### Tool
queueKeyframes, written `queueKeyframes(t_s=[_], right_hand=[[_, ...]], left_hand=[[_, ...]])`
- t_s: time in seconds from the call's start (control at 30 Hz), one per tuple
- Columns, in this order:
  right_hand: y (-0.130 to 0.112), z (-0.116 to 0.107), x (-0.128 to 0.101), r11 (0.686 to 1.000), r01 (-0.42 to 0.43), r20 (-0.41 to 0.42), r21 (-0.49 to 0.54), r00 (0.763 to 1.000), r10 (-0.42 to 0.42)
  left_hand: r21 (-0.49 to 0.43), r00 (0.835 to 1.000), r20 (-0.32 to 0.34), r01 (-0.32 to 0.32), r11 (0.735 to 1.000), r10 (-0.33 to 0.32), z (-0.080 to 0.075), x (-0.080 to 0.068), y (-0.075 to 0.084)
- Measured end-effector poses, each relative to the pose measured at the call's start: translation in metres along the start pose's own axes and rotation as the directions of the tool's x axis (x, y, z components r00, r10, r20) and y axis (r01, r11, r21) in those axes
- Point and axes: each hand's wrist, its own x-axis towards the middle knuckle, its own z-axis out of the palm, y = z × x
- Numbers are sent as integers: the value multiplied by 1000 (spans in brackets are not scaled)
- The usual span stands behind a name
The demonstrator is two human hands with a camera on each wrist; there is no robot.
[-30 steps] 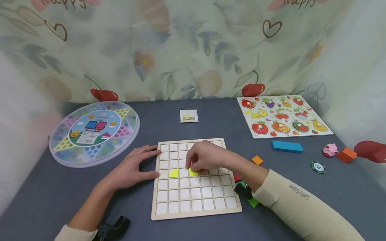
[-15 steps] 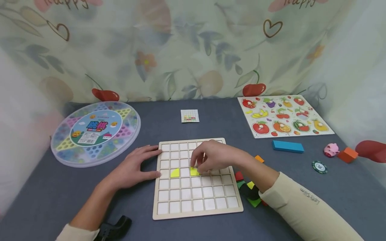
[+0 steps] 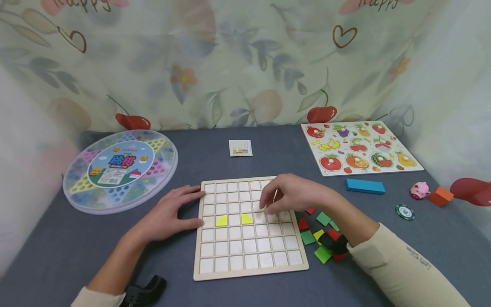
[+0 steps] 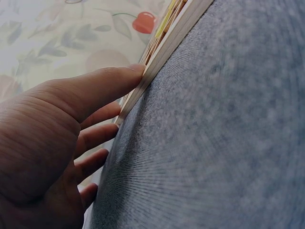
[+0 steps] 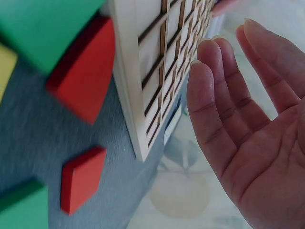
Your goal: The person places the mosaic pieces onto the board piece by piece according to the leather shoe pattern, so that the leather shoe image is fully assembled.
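A square wooden grid board (image 3: pixel 251 274) lies on the dark table. Two yellow pieces, each with a rounded edge, sit in its fourth row: a left one (image 3: pixel 221 220) and a right one (image 3: pixel 246 218), one white cell between them. My left hand (image 3: pixel 168 213) touches the board's left edge, its thumb pressed on the wooden side in the left wrist view. Over the board's right part is my right hand (image 3: pixel 297 194), fingers loosely bent; in the right wrist view nothing lies between them. Loose red, green and yellow pieces, among them a green square (image 3: pixel 323 254), lie right of the board.
A small pattern card (image 3: pixel 240 148) lies beyond the board. Round Chinese checkers box (image 3: pixel 172 170) at left; fruit puzzle (image 3: pixel 360 147) at back right. Also to the right are a blue block (image 3: pixel 365 186), poker chip (image 3: pixel 405 212), pink pig (image 3: pixel 420 190) and orange block (image 3: pixel 440 197).
My right hand has let go of the right yellow piece, which stays in its cell, and has moved right, uncovering more loose pieces. The left hand keeps its place on the board's edge.
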Motion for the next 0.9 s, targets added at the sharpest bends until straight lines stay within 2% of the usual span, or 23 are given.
queueKeyframes(t_s=[0.53, 0.9], right_hand=[[29, -22, -36, 999, -43, -81, 6, 996, 43], [51, -29, -65, 993, -96, -36, 64, 994, 99]], left_hand=[[-9, 1000, -1, -16, 1000, 16, 0, 0, 0], [-21, 1000, 8, -6, 1000, 6, -1, 0, 1]])
